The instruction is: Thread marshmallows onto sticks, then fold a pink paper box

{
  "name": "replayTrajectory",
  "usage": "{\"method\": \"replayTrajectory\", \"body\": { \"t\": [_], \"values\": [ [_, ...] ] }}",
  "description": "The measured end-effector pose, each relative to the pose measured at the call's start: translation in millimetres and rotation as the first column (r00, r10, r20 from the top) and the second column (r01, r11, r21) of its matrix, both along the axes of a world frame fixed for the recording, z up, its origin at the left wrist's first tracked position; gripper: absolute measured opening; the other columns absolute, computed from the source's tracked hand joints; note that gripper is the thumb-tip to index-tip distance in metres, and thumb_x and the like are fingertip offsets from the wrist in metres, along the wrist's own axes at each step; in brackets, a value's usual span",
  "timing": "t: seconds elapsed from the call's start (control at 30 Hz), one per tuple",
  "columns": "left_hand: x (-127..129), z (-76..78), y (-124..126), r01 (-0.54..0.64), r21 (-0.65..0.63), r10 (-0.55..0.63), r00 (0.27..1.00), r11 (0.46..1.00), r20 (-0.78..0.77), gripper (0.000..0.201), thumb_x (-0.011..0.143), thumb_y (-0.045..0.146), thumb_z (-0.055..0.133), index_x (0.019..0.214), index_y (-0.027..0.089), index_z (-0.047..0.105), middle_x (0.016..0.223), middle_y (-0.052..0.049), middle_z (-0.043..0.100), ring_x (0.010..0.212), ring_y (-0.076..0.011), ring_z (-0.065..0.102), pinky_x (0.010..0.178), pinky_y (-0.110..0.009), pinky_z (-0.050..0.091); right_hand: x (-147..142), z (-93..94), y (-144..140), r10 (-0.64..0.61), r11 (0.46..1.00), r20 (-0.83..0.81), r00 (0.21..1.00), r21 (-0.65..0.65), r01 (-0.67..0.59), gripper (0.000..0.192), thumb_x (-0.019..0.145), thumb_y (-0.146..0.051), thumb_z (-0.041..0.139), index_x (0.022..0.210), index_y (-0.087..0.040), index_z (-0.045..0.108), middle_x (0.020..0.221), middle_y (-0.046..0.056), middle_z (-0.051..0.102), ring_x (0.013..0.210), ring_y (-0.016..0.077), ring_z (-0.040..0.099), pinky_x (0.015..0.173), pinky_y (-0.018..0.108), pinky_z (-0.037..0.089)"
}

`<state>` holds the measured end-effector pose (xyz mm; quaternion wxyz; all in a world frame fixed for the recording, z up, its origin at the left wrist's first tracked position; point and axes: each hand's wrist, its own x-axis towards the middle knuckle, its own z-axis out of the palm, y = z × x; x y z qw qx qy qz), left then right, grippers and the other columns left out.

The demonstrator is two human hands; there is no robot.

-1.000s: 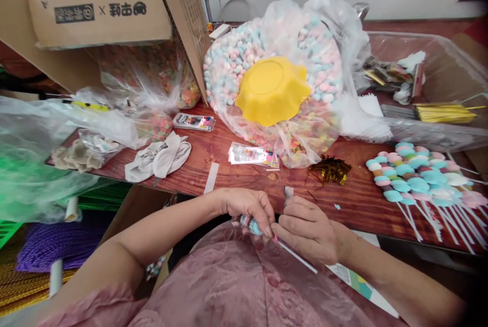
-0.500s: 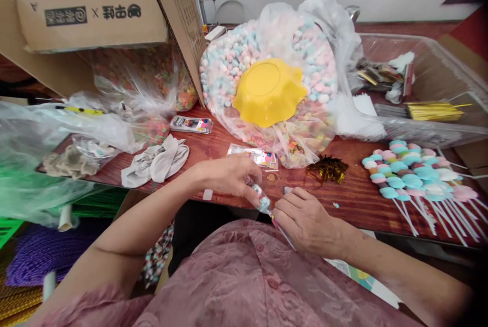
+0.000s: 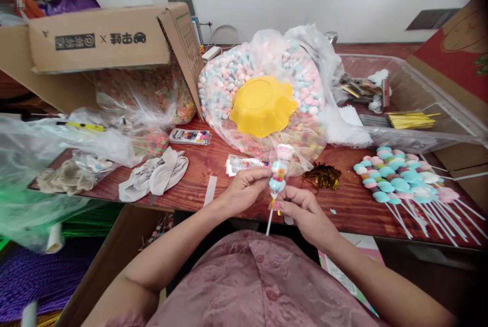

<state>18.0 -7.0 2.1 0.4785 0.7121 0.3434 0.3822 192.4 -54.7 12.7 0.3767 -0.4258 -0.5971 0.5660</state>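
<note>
Red-brown wooden table (image 3: 354, 200), cluttered. Left hand (image 3: 244, 189) pinches the wrapped marshmallow skewer (image 3: 277, 177) upright at the near edge, centre; right hand (image 3: 305, 212) grips its stick just below. Yellow bowl (image 3: 263, 106) on marshmallow bag (image 3: 229, 75) behind; finished skewers (image 3: 396, 177) lie right.

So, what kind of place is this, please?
Probably a small home workshop for packing candy skewers: a big bag of marshmallows, a pile of finished skewers, and both hands holding a wrapped skewer.
</note>
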Motion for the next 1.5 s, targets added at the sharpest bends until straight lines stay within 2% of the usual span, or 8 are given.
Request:
{"method": "replayTrajectory", "body": {
  "t": [0.17, 0.37, 0.57, 0.77, 1.03, 1.2, 1.3, 1.5],
  "values": [
    [-1, 7.8, -10, -0.053, 0.023, 0.051, 0.996, 0.998, 0.074, 0.051, 0.080, 0.036, 0.074, 0.129, 0.032, 0.061, 0.145, -0.006, 0.047, 0.138, -0.0266, 0.036, 0.117, -0.045, 0.024, -2, -14.2, 1, -0.137, 0.947, 0.166, 0.976, 0.310, 0.080, 0.021, 0.086, -0.028, 0.052, 0.067, -0.020, 0.051, 0.057, -0.003, 0.051, 0.051, 0.0104, 0.044, 0.047, 0.022, 0.034],
    [-3, 4.6, -33, 0.126, -0.615, 0.102, 0.941, 0.778, 0.322, 0.072, 0.075, 0.047, 0.077, 0.138, 0.025, 0.051, 0.134, -0.012, 0.055, 0.118, -0.0257, 0.054, 0.103, -0.044, 0.040, 11, -15.7, 16, -0.400, 0.595, 0.193, 0.896, 0.798, 0.094, 0.006, 0.082, -0.016, 0.053, 0.079, -0.020, 0.057, 0.071, 0.001, 0.060, 0.066, 0.0144, 0.054, 0.063, 0.028, 0.041],
    [3, 13.0, -40, 0.281, -0.663, 0.057, 0.896, 0.694, 0.439, 0.040, 0.069, 0.040, 0.081, 0.096, 0.013, 0.069, 0.085, -0.003, 0.065, 0.071, -0.0099, 0.059, 0.071, -0.024, 0.047, 7, -21.8, 30, -0.515, 0.218, 0.289, 0.807, 0.955, -0.202, 0.012, 0.088, -0.016, 0.048, 0.094, -0.015, 0.059, 0.081, 0.010, 0.065, 0.075, 0.0192, 0.056, 0.069, 0.033, 0.041],
    [-5, 10.5, -42, 0.066, -0.632, 0.138, 0.954, 0.772, 0.267, 0.035, 0.065, 0.037, 0.083, 0.081, 0.011, 0.066, 0.070, 0.001, 0.062, 0.061, -0.0072, 0.053, 0.062, -0.022, 0.043, 10, -21.4, 28, -0.442, 0.328, 0.451, 0.775, 0.886, -0.328, 0.015, 0.091, -0.020, 0.045, 0.087, -0.018, 0.059, 0.077, 0.007, 0.064, 0.070, 0.0185, 0.051, 0.068, 0.033, 0.037],
    [3, 3.2, -48, 0.127, -0.572, 0.101, 0.931, 0.811, 0.350, 0.036, 0.069, 0.036, 0.079, 0.086, 0.014, 0.056, 0.079, 0.001, 0.058, 0.070, -0.0094, 0.054, 0.067, -0.023, 0.044, 1, -19.5, 30, -0.454, 0.209, 0.386, 0.803, 0.922, -0.325, 0.010, 0.085, -0.014, 0.047, 0.088, -0.017, 0.057, 0.073, 0.007, 0.062, 0.069, 0.0190, 0.049, 0.065, 0.033, 0.034],
    [-18, 0.4, -50, -0.128, 0.007, 0.127, 0.973, 0.992, -0.195, 0.005, 0.083, 0.019, 0.056, 0.085, 0.015, 0.058, 0.075, -0.001, 0.059, 0.067, -0.0115, 0.052, 0.064, -0.025, 0.040, -9, -13.9, 29, -0.146, 0.659, 0.350, 0.926, 0.732, -0.173, 0.016, 0.085, -0.013, 0.045, 0.072, -0.019, 0.052, 0.067, 0.003, 0.056, 0.064, 0.0143, 0.047, 0.062, 0.028, 0.035],
    [-34, 3.5, -58, -0.022, 0.506, 0.311, 0.812, 0.862, -0.494, 0.014, 0.087, 0.015, 0.047, 0.085, 0.015, 0.061, 0.078, -0.005, 0.062, 0.071, -0.0152, 0.054, 0.066, -0.028, 0.040, -23, -13.3, 15, 0.121, 0.976, 0.096, 0.988, 0.172, -0.136, 0.015, 0.084, -0.027, 0.050, 0.072, -0.019, 0.051, 0.063, -0.001, 0.051, 0.057, 0.0114, 0.045, 0.055, 0.025, 0.035],
    [-80, 21.1, -93, 0.106, 0.545, 0.367, 0.631, 0.832, -0.683, 0.021, 0.088, 0.013, 0.044, 0.081, 0.018, 0.063, 0.077, -0.005, 0.063, 0.071, -0.0162, 0.057, 0.066, -0.027, 0.042, -66, -20.6, -16, 0.317, 0.890, -0.153, 0.936, -0.294, -0.350, 0.019, 0.080, -0.036, 0.052, 0.070, -0.020, 0.048, 0.054, -0.004, 0.044, 0.044, 0.0089, 0.035, 0.044, 0.022, 0.031]
  ]
}}
